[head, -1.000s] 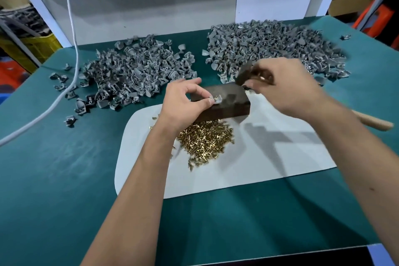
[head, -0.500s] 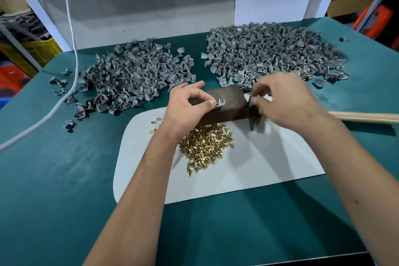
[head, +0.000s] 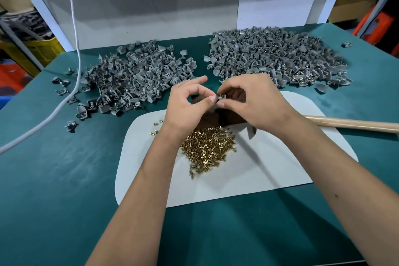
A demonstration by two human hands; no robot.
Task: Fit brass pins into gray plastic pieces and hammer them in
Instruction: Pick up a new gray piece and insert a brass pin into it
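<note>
My left hand (head: 187,103) and my right hand (head: 252,101) meet above a dark brown block (head: 210,117). Together their fingertips pinch one small gray plastic piece (head: 220,97) with a pin standing in it. A heap of brass pins (head: 207,149) lies on the white mat (head: 269,168) just below the hands. The hammer lies on the mat at the right, its wooden handle (head: 354,125) pointing right and its head (head: 251,131) partly hidden under my right wrist.
Two large piles of gray plastic pieces sit behind the hands, one on the left (head: 133,80) and one on the right (head: 276,56). A white cable (head: 73,28) hangs down at the left and crosses the green table (head: 54,179). Stray gray pieces lie near it.
My right hand has put the hammer down on the mat and moved left to join my left hand on the small gray piece above the block.
</note>
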